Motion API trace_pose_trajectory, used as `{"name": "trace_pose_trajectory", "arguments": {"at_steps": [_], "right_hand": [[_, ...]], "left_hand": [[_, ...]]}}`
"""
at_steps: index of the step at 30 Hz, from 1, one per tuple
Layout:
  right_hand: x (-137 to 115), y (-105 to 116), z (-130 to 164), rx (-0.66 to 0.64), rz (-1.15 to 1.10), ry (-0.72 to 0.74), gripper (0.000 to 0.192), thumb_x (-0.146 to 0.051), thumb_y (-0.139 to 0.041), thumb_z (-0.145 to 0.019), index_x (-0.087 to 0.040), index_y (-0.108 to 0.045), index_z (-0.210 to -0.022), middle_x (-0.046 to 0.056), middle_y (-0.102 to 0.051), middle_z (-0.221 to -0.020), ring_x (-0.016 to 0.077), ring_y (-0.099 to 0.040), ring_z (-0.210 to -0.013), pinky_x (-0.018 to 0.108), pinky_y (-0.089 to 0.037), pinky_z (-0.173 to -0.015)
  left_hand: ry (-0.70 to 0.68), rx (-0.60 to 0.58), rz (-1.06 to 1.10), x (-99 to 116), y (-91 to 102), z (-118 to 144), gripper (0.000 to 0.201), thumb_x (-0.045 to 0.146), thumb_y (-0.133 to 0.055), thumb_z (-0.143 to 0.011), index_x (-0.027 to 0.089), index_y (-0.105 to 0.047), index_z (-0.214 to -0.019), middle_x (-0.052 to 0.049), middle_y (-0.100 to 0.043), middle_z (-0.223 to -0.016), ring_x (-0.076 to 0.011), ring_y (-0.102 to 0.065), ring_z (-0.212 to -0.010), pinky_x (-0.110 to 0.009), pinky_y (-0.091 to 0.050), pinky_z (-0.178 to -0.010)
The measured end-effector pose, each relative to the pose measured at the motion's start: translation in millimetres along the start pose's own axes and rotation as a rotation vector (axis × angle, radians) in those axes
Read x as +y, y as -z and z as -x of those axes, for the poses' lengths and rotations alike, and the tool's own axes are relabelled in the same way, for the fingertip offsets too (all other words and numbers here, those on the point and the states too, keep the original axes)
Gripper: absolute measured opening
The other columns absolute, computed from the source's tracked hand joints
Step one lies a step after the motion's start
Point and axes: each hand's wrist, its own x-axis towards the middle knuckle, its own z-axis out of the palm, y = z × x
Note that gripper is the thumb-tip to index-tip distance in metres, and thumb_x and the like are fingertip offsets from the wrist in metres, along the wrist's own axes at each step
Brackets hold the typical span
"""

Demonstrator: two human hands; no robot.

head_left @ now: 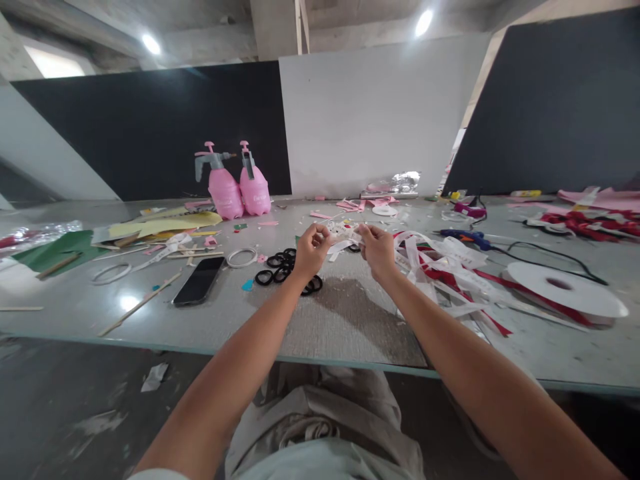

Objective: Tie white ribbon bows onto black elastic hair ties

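My left hand (313, 248) and my right hand (376, 249) are raised side by side above the grey table (345, 320), both pinching a small folded piece of white printed ribbon (344, 235) held between them. Just below my left hand lie several black hair ties (280, 265) in a loose cluster on the table. To the right of my right hand spreads a tangle of white and red ribbon (453, 267), which runs to a flat white ribbon spool (565, 290).
A black phone (199, 281) lies left of the hair ties, near white rings (242, 257) and wooden sticks (137, 305). Two pink spray bottles (239, 187) stand at the back. A blue glue gun (465, 235) with black cord lies right. Paper sheets (160, 227) cover the left.
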Motion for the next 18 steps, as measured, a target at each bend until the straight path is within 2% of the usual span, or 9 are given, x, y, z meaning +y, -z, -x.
{"name": "trace_pose_trajectory", "arguments": {"at_steps": [1, 4, 9, 13, 18], "right_hand": [[-0.2, -0.2, 0.1, -0.003, -0.019, -0.007, 0.033, -0.049, -0.063, -0.077, -0.016, -0.062, -0.073, -0.007, -0.039, -0.043, 0.0044, -0.031, -0.036, 0.017, -0.022, -0.035], [-0.5, -1.2, 0.9, -0.031, -0.055, -0.032, 0.034, -0.050, -0.063, -0.076, -0.016, -0.062, -0.075, -0.008, -0.039, -0.043, 0.0041, -0.030, -0.035, 0.017, -0.021, -0.035], [-2.5, -2.3, 2.6, -0.050, -0.075, -0.075, 0.034, -0.051, -0.063, -0.075, -0.018, -0.060, -0.073, -0.008, -0.038, -0.043, 0.0043, -0.028, -0.034, 0.018, -0.019, -0.035], [-5.3, -1.7, 3.7, -0.057, -0.025, -0.046, 0.034, -0.051, -0.062, -0.075, -0.018, -0.059, -0.071, -0.008, -0.039, -0.044, 0.0046, -0.028, -0.035, 0.019, -0.019, -0.035], [-4.9, -1.5, 4.7, -0.107, 0.069, 0.011, 0.035, -0.052, -0.060, -0.078, -0.018, -0.058, -0.067, -0.007, -0.040, -0.045, 0.0051, -0.030, -0.036, 0.019, -0.021, -0.036]], "left_hand": [[-0.040, -0.012, -0.040, 1.6, 0.3, 0.6, 0.004, 0.024, -0.060, -0.083, 0.020, -0.059, -0.085, 0.000, -0.060, -0.081, -0.0112, -0.053, -0.069, -0.023, -0.041, -0.065], [-0.124, -0.077, -0.128, 4.9, 0.6, 1.8, 0.014, 0.024, -0.056, -0.086, 0.021, -0.066, -0.096, -0.005, -0.063, -0.101, -0.0158, -0.058, -0.091, -0.026, -0.044, -0.077], [-0.102, -0.136, -0.147, 7.1, 1.1, 2.8, 0.023, 0.028, -0.053, -0.089, 0.021, -0.067, -0.106, -0.008, -0.063, -0.108, -0.0176, -0.059, -0.092, -0.028, -0.045, -0.078], [-0.088, -0.154, -0.116, 8.3, 0.5, 3.8, 0.026, 0.032, -0.053, -0.090, 0.022, -0.066, -0.109, -0.008, -0.063, -0.112, -0.0191, -0.059, -0.100, -0.028, -0.046, -0.081], [-0.098, -0.261, -0.050, 9.7, -3.4, 5.7, 0.033, 0.039, -0.050, -0.091, 0.021, -0.063, -0.116, -0.010, -0.060, -0.122, -0.0214, -0.054, -0.115, -0.032, -0.040, -0.099]]}}
